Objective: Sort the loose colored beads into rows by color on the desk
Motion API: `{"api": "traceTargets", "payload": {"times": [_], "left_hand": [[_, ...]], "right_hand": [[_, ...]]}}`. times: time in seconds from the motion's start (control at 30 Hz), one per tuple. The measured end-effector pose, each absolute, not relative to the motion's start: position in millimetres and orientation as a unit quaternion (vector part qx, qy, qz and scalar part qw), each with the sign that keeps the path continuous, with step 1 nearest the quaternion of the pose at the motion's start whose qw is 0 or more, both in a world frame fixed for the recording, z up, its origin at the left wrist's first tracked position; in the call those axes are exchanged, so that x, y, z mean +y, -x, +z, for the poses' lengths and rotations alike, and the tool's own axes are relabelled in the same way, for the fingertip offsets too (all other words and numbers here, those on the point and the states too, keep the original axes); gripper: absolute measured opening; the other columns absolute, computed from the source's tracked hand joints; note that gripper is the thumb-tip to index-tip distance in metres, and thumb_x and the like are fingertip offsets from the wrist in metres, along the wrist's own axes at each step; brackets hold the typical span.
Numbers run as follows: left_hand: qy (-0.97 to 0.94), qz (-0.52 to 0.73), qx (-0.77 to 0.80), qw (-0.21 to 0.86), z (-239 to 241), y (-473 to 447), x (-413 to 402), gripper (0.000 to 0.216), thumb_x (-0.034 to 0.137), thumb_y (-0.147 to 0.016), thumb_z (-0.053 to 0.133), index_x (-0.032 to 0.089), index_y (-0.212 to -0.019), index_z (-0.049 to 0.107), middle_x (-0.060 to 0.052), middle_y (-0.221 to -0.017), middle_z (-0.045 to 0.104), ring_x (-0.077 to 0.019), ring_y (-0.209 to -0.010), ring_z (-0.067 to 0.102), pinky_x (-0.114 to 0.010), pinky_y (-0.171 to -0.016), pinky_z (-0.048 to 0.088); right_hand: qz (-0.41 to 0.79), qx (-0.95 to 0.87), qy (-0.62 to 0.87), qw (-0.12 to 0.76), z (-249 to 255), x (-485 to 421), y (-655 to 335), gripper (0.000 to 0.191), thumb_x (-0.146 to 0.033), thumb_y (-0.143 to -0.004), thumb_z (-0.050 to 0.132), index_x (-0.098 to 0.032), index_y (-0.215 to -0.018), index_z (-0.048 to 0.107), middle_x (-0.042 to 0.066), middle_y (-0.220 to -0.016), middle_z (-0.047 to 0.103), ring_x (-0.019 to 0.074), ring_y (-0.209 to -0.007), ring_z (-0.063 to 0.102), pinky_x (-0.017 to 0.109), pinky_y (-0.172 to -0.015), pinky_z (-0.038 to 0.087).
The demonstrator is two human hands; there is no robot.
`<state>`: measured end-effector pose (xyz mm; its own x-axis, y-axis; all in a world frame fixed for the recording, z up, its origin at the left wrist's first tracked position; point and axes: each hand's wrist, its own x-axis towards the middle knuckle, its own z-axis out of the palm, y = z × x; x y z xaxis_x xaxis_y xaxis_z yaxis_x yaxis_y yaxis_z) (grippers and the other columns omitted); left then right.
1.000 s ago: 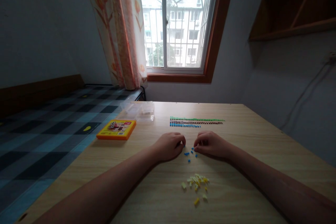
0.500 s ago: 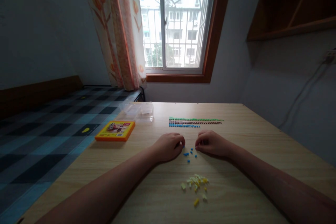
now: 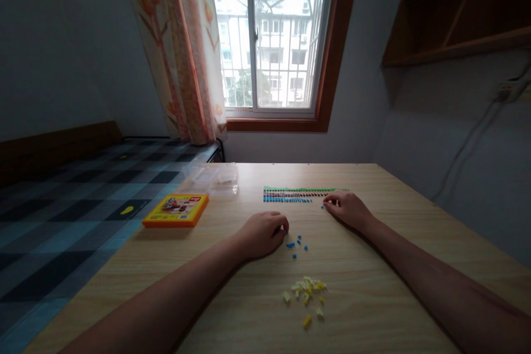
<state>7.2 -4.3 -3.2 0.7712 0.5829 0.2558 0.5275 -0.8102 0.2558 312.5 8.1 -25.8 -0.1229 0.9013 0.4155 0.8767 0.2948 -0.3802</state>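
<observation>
Three rows of tiny beads (image 3: 295,194), green, dark and blue, lie lined up on the wooden table (image 3: 394,243). My right hand (image 3: 347,209) rests at the right end of the blue row, fingers pinched on a small blue bead (image 3: 322,207). My left hand (image 3: 263,234) lies curled on the table, its fingertips pressed together beside a few loose blue beads (image 3: 296,245). Whether the left fingers hold a bead is hidden. A small heap of yellow beads (image 3: 306,291) lies nearer to me.
An orange box (image 3: 176,210) with a picture on its lid sits at the table's left. Behind it stands a clear plastic tray (image 3: 213,177). A bed with a checked cover (image 3: 66,204) adjoins the left edge. A window and curtain are beyond.
My right hand has moved from the loose blue beads away from me to the end of the blue row. The left hand has stayed put. The camera has shifted slightly right.
</observation>
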Motion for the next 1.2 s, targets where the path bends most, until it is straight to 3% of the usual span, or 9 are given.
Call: {"api": "traceTargets", "payload": {"times": [0.17, 0.43, 0.9, 1.2], "left_hand": [[-0.937, 0.163, 0.296, 0.087, -2.5, -6.7, -4.6, 0.014, 0.018, -0.082, 0.051, 0.021, -0.088, 0.063, -0.002, -0.088, 0.066, -0.0160, -0.081, 0.061, -0.025, -0.073, 0.044], [-0.938, 0.157, 0.297, 0.087, -2.1, -6.6, -4.7, 0.015, 0.017, -0.082, 0.050, 0.021, -0.088, 0.064, -0.002, -0.089, 0.066, -0.0160, -0.081, 0.061, -0.025, -0.074, 0.045], [-0.936, 0.162, 0.301, 0.087, -1.7, -7.1, -4.9, 0.015, 0.018, -0.081, 0.050, 0.021, -0.088, 0.063, -0.002, -0.088, 0.066, -0.0164, -0.081, 0.061, -0.025, -0.074, 0.044], [-0.937, 0.162, 0.296, 0.090, -1.4, -6.8, -5.1, 0.014, 0.017, -0.081, 0.051, 0.021, -0.088, 0.063, -0.002, -0.089, 0.066, -0.0157, -0.080, 0.060, -0.025, -0.073, 0.044]], "right_hand": [[0.013, -0.771, 0.585, 0.251, -18.1, -0.9, -304.2, 0.023, -0.033, -0.083, 0.055, -0.022, -0.080, 0.075, 0.004, -0.082, 0.072, 0.0174, -0.073, 0.061, 0.027, -0.066, 0.042], [0.014, -0.768, 0.588, 0.253, -24.1, 3.1, -302.4, 0.025, -0.029, -0.085, 0.053, -0.024, -0.091, 0.077, 0.004, -0.097, 0.074, 0.0198, -0.084, 0.064, 0.029, -0.074, 0.046], [0.004, -0.758, 0.601, 0.254, -28.4, 3.5, -300.3, 0.026, -0.032, -0.087, 0.054, -0.026, -0.099, 0.077, 0.003, -0.102, 0.073, 0.0196, -0.086, 0.064, 0.029, -0.076, 0.047], [0.003, -0.773, 0.583, 0.251, -26.9, 1.6, -296.2, 0.027, -0.032, -0.089, 0.053, -0.024, -0.099, 0.077, 0.005, -0.093, 0.072, 0.0192, -0.084, 0.063, 0.028, -0.078, 0.046]]}}
